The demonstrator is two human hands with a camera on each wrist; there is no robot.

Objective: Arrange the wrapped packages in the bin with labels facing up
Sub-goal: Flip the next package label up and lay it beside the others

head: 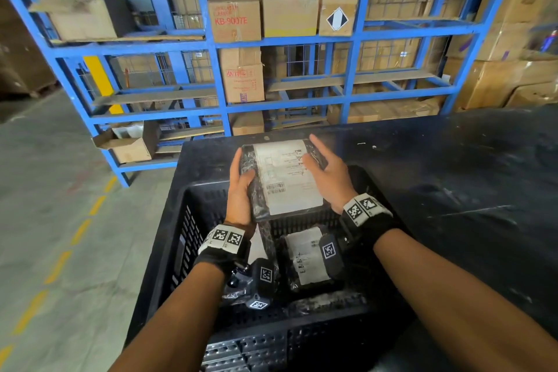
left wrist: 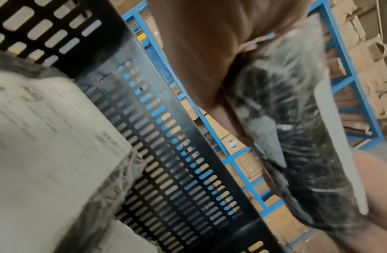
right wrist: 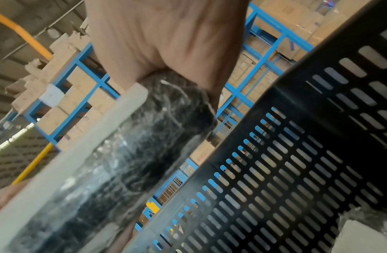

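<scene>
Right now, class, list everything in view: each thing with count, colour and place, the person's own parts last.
Held black plastic-wrapped package: one, white label up, above the bin.
Wrapped packages in bin: at least two, black with white labels.
Black slotted plastic bin: one, on the table's near left.
Dark table: one, under the bin.
Blue metal shelving: one rack, behind.
Brown cardboard boxes: many, on shelves.
Left hand: grips package's left edge.
Right hand: grips right edge.

both hands (head: 241,190) gripping labelled package (head: 287,178), over bin (head: 181,238)
</scene>
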